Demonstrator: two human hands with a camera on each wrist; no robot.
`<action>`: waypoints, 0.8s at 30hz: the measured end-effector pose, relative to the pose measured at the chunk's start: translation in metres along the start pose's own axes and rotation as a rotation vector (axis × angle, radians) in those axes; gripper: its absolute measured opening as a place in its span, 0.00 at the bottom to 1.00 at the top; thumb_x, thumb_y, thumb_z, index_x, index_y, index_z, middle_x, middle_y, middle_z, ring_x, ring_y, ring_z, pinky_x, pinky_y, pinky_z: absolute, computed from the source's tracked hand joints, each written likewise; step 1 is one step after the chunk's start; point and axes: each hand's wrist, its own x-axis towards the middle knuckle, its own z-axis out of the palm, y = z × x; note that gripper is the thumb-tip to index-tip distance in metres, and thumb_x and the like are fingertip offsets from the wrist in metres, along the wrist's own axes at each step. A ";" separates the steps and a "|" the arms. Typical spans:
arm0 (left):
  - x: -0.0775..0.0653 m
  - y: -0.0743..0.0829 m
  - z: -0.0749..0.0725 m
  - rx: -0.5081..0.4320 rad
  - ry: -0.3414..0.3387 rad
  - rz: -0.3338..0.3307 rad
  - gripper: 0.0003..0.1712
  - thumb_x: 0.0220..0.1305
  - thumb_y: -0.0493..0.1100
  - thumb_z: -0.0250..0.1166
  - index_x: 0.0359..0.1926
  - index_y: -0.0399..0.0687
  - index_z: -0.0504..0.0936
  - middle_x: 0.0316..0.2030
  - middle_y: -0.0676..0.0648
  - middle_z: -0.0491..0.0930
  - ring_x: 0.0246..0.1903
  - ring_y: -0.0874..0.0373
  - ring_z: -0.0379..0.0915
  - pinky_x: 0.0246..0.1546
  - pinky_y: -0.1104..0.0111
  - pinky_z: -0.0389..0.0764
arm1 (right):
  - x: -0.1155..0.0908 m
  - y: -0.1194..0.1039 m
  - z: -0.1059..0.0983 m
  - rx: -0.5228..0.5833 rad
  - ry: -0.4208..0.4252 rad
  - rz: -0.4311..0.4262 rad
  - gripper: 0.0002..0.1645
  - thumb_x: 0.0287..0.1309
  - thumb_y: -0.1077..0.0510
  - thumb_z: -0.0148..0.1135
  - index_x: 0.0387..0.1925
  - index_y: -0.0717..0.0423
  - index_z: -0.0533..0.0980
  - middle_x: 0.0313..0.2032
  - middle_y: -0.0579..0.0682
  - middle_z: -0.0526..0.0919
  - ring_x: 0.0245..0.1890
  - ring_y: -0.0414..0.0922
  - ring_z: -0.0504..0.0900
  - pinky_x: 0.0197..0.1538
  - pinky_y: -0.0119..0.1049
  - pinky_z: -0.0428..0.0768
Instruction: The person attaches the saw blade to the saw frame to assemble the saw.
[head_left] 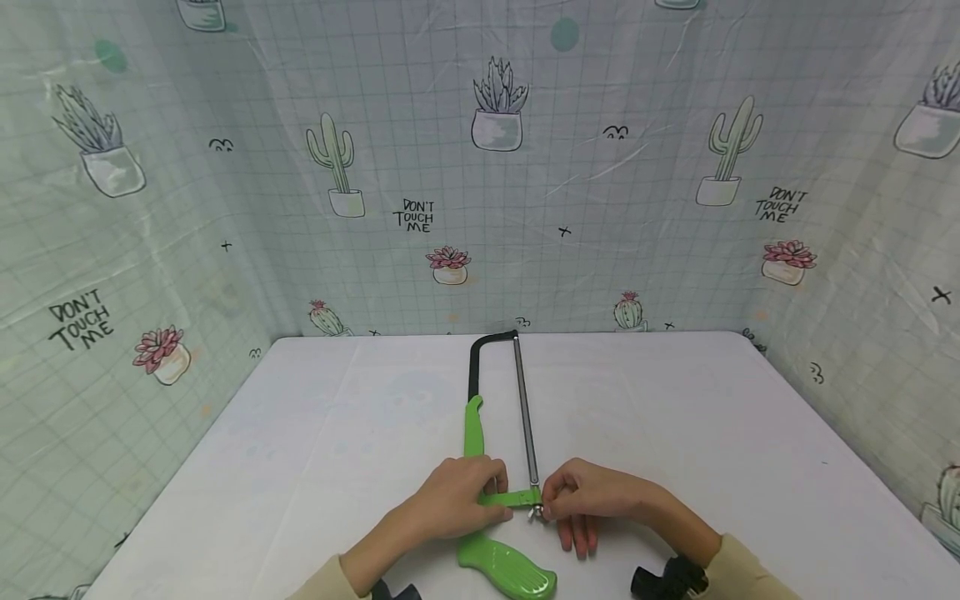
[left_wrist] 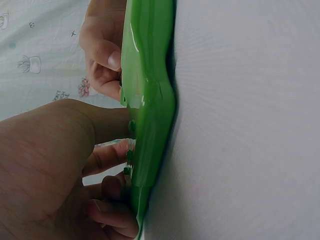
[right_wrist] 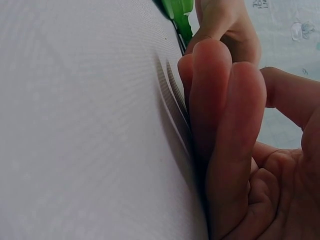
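Note:
A hacksaw lies flat on the white table, its green handle nearest me and its black bow pointing away. The silver blade runs along its right side to a small metal wing nut. My left hand grips the green frame around the crosspiece; in the left wrist view its fingers are partly behind the green plastic. Thumb and index finger of my right hand pinch at the wing nut. Its other fingers extend low over the table, and the pinch itself is hidden in the right wrist view.
The white table stretches out on both sides of the saw. A cactus-printed sheet hangs behind it and along both sides. Black wrist-worn devices show near both sleeves.

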 end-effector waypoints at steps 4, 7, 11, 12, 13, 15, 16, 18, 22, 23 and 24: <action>0.000 0.000 0.000 0.005 0.004 0.006 0.14 0.59 0.57 0.74 0.37 0.60 0.81 0.30 0.63 0.76 0.28 0.71 0.68 0.32 0.74 0.69 | 0.000 0.000 0.000 -0.008 0.006 -0.002 0.07 0.64 0.61 0.59 0.38 0.62 0.79 0.22 0.52 0.86 0.15 0.36 0.83 0.19 0.28 0.78; 0.000 0.000 0.000 0.008 0.006 0.009 0.14 0.59 0.57 0.74 0.37 0.59 0.81 0.30 0.63 0.77 0.28 0.71 0.68 0.32 0.74 0.69 | 0.000 0.000 0.000 -0.010 0.006 -0.005 0.07 0.63 0.61 0.59 0.38 0.62 0.79 0.22 0.52 0.86 0.15 0.36 0.84 0.19 0.28 0.78; 0.000 0.000 0.000 0.005 0.006 0.009 0.13 0.59 0.57 0.74 0.37 0.60 0.81 0.30 0.63 0.77 0.28 0.71 0.68 0.32 0.74 0.69 | -0.001 0.000 0.000 -0.006 -0.001 -0.009 0.07 0.64 0.61 0.59 0.38 0.62 0.78 0.21 0.51 0.86 0.15 0.36 0.83 0.19 0.28 0.78; 0.000 0.000 0.000 0.005 0.006 0.009 0.13 0.59 0.57 0.74 0.37 0.60 0.81 0.30 0.63 0.77 0.28 0.71 0.68 0.32 0.74 0.69 | -0.001 0.000 0.000 -0.004 -0.002 -0.010 0.07 0.64 0.61 0.58 0.38 0.62 0.78 0.21 0.51 0.86 0.15 0.36 0.83 0.19 0.28 0.78; 0.000 0.000 0.000 0.004 0.006 0.008 0.13 0.59 0.57 0.74 0.37 0.60 0.81 0.30 0.63 0.77 0.28 0.71 0.68 0.32 0.74 0.69 | -0.001 0.000 0.000 -0.002 -0.004 -0.011 0.07 0.64 0.61 0.58 0.38 0.62 0.78 0.21 0.50 0.85 0.15 0.36 0.83 0.19 0.28 0.78; 0.000 0.000 0.000 0.002 0.005 0.007 0.13 0.59 0.57 0.74 0.37 0.60 0.81 0.30 0.63 0.77 0.28 0.71 0.68 0.32 0.74 0.69 | -0.001 0.000 0.000 0.001 -0.006 -0.011 0.07 0.64 0.61 0.58 0.38 0.62 0.78 0.21 0.49 0.85 0.15 0.35 0.83 0.19 0.28 0.78; 0.000 0.000 0.000 0.003 0.004 0.006 0.13 0.59 0.57 0.74 0.37 0.60 0.81 0.30 0.63 0.77 0.28 0.71 0.68 0.32 0.74 0.69 | -0.001 0.001 0.000 0.002 -0.006 -0.011 0.07 0.64 0.61 0.58 0.38 0.62 0.78 0.21 0.49 0.85 0.15 0.35 0.83 0.19 0.28 0.78; 0.001 0.000 0.000 0.002 0.003 0.005 0.13 0.59 0.58 0.74 0.37 0.60 0.81 0.30 0.63 0.77 0.28 0.71 0.68 0.31 0.74 0.69 | 0.000 0.001 0.000 0.005 -0.006 -0.009 0.07 0.64 0.61 0.58 0.38 0.62 0.78 0.21 0.49 0.85 0.15 0.35 0.83 0.19 0.28 0.78; 0.001 -0.001 0.000 0.000 0.001 0.003 0.13 0.59 0.58 0.74 0.37 0.60 0.82 0.30 0.63 0.77 0.28 0.71 0.67 0.31 0.74 0.68 | 0.000 0.001 -0.001 0.006 -0.006 -0.006 0.07 0.64 0.61 0.58 0.38 0.62 0.78 0.21 0.50 0.85 0.15 0.35 0.83 0.19 0.28 0.78; 0.001 -0.001 0.000 0.000 0.001 0.002 0.14 0.59 0.58 0.74 0.37 0.60 0.82 0.30 0.63 0.77 0.28 0.71 0.67 0.31 0.74 0.68 | 0.000 0.001 -0.001 0.006 -0.006 -0.006 0.07 0.64 0.61 0.59 0.38 0.62 0.78 0.21 0.50 0.85 0.16 0.35 0.83 0.19 0.28 0.78; 0.001 -0.002 0.000 -0.001 0.001 0.001 0.13 0.59 0.58 0.74 0.37 0.60 0.82 0.30 0.63 0.77 0.28 0.71 0.68 0.31 0.74 0.68 | 0.000 0.001 -0.001 0.006 -0.006 -0.007 0.07 0.64 0.61 0.59 0.38 0.62 0.78 0.21 0.50 0.85 0.16 0.35 0.83 0.19 0.28 0.78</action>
